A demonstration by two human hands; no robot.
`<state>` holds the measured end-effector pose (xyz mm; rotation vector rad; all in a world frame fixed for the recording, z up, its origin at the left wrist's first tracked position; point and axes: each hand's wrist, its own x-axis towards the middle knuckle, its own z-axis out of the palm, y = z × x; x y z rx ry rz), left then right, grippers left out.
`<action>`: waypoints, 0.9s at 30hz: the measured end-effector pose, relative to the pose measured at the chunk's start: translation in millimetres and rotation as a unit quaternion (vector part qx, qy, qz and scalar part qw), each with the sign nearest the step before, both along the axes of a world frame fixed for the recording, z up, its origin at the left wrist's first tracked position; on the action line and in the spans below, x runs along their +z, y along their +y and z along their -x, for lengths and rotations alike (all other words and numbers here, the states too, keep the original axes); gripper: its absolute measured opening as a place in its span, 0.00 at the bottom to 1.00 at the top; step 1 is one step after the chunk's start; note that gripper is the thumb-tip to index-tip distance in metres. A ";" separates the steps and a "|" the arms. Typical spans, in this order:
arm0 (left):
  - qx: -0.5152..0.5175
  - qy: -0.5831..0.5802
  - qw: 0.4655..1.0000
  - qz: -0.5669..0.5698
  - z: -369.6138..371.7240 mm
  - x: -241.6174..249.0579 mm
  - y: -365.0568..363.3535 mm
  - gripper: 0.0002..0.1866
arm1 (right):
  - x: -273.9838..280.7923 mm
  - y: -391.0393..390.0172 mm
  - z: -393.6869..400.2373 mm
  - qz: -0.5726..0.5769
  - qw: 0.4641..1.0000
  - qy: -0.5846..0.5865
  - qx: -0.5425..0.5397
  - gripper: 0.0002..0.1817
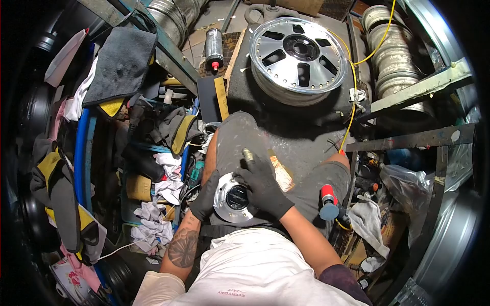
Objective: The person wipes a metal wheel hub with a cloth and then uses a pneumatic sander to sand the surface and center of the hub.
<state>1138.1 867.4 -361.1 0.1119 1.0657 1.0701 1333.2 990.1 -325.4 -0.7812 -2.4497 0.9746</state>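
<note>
A round silver wheel centre cap (pixel 222 208) with a dark middle and small bolts around its ring lies tilted over my lap. My left hand (pixel 205 199), in a dark glove, is closed on its left edge. My right hand (pixel 264 186), also gloved, lies over the upper right of the cap with its fingers bent at the rim. One raised finger of that hand has a yellowish tip. Beyond my knees, a polished alloy wheel (pixel 332 57) with dark openings lies face up on a dark padded surface (pixel 240 94).
A small red-and-silver sander (pixel 328 199) with a blue pad is by my right knee. A yellow hose (pixel 353 102) runs down the right. Crumpled cloths (pixel 153 224) and tools crowd the left, near a clear canister (pixel 214 47). Stacked rims (pixel 390 56) stand behind a metal frame (pixel 423 86).
</note>
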 end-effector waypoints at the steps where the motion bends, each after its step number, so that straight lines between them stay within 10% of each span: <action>1: 0.000 -0.012 1.000 -0.004 -1.9 2.0 1.1 0.37 | -0.5 -1.2 1.2 -0.001 1.000 0.007 0.012 0.22; 27: 0.000 0.062 0.998 0.009 -6.1 18.3 10.9 0.36 | -4.7 -7.4 -5.8 0.101 0.995 0.005 0.007 0.23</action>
